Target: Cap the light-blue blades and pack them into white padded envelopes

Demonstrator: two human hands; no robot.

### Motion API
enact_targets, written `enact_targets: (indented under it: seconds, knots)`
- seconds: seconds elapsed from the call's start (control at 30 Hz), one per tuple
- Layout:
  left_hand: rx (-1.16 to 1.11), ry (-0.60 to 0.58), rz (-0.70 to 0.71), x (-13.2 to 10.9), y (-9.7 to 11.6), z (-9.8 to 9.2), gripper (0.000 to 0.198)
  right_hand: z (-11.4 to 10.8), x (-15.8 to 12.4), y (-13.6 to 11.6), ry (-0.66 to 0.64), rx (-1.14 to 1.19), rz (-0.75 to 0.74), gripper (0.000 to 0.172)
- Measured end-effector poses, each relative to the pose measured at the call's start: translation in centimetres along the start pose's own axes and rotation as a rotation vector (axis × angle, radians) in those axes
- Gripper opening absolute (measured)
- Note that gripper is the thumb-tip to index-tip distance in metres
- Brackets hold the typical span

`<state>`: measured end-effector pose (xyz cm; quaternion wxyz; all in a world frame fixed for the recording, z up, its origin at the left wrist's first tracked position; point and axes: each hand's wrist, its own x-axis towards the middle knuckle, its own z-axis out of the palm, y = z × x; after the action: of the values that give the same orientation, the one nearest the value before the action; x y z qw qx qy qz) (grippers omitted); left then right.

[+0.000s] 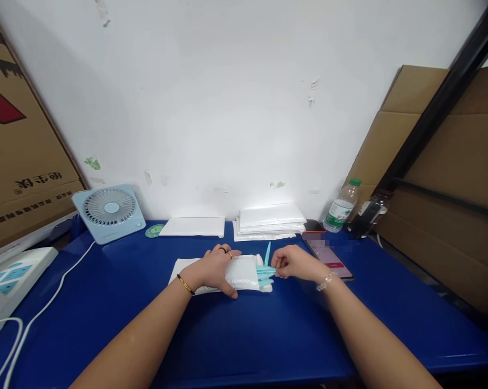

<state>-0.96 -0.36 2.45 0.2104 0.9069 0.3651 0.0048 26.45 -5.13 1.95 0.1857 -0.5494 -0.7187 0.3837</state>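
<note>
A white bubble mailer (244,273) lies flat on the blue table, its mouth towards the right. My left hand (216,270) rests across it, fingers at the far edge and thumb at the near edge, holding it down. Several slim turquoise plastic sticks (264,274) poke out of the mouth. My right hand (288,262) is closed in a pinch on the outer end of one. Another turquoise stick (267,254) with a tapered tip stands at an angle just beyond the mouth. What the sticks are, and their inner ends, I cannot make out.
Along the wall are a stack of white mailers (270,220), a single mailer (192,226), a green round card (154,230) and a blue fan (112,210). On the right are a phone (329,256), a water bottle (341,208) and a dark bottle (369,216). A white cable (52,300) runs left.
</note>
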Motion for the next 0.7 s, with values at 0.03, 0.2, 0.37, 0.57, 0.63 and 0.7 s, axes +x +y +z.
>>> enact_targets:
  seconds: [0.03, 0.2, 0.37, 0.57, 0.63, 0.7]
  knots:
    - [-0.002, 0.004, 0.008, 0.0, 0.1, 0.0, 0.105, 0.2, 0.1, -0.2, -0.012, 0.032, -0.034, 0.014]
    - [0.012, 0.031, 0.025, 0.0, 0.4, 0.0, 0.101, 0.8, 0.3, -0.8, 0.124, -0.189, -0.255, 0.029]
    - [0.029, 0.037, 0.032, 0.1, 0.6, 0.1, 0.089, 0.4, 0.9, -0.3, 0.137, -0.563, -0.238, 0.033]
    - [0.027, 0.066, 0.048, 0.0, 0.6, 0.0, 0.066, -0.7, 0.0, 0.0, 0.055, -0.699, -0.049, 0.018]
    - [0.017, 0.068, 0.05, -0.1, 0.6, -0.1, 0.064, -1.6, -0.6, 0.2, 0.091, -0.604, -0.032, 0.022]
    - [0.014, 0.089, 0.052, -0.2, 0.6, -0.3, 0.063, -2.3, -1.1, 0.1, 0.215, -0.38, -0.055, 0.03]
